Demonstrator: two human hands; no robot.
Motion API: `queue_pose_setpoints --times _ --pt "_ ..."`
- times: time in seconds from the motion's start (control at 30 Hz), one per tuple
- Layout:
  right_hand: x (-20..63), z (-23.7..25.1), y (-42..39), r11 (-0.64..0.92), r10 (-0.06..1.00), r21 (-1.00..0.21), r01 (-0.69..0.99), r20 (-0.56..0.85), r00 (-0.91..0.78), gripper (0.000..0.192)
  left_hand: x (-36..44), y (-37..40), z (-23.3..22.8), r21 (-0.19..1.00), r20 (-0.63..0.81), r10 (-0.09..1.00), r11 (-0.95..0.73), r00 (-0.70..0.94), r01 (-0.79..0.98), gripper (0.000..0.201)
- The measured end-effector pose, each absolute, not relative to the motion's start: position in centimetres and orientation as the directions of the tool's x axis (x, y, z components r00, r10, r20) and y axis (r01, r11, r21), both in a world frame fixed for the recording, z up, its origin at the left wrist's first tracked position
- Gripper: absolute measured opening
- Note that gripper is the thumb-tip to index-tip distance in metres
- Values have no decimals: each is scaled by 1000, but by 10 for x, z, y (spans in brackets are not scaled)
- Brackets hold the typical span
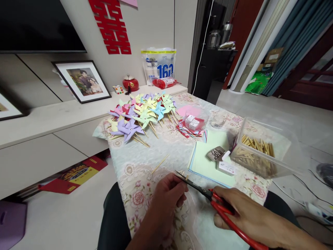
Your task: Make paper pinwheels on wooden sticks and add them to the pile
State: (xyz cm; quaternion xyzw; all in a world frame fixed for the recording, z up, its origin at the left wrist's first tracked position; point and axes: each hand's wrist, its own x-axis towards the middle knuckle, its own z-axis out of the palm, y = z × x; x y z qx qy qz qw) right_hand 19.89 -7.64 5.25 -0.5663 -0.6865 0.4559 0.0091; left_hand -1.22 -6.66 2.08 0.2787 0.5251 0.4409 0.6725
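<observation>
Scissors (208,196) at a thin wooden stick (182,174), front edge of the floral tablecloth (145,163).
Right hand (241,210) closed around the red handles; left hand (166,196) pinched shut on the stick at the blade tips. Pinwheels (142,113) piled well beyond. White bag (159,66) on the shelf reads "160"; smaller print illegible.

This is a home living room. A framed portrait (84,81) leans on a long low cabinet (52,139) under a wall-mounted television (36,24), a red paper-cut decoration (111,26) hangs on the wall, long curtains (293,45) hang at the right, and a floral cloth covers the desk (145,180).
</observation>
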Motion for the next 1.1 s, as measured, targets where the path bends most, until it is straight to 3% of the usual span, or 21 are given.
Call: queue_pose_setpoints --times 0.2,0.43,1.1 --pt "195 57 -71 -73 753 -573 816 -568 -332 29 -9 -65 16 836 -488 873 474 19 -276 11" --pt "191 49 -67 -87 780 -610 787 -533 -327 18 -10 -59 15 842 -498 867 482 -6 -245 10" --pt "188 46 -57 -151 707 -563 812 -636 -309 20 -12 -51 -6 853 -517 855 518 28 -65 9"
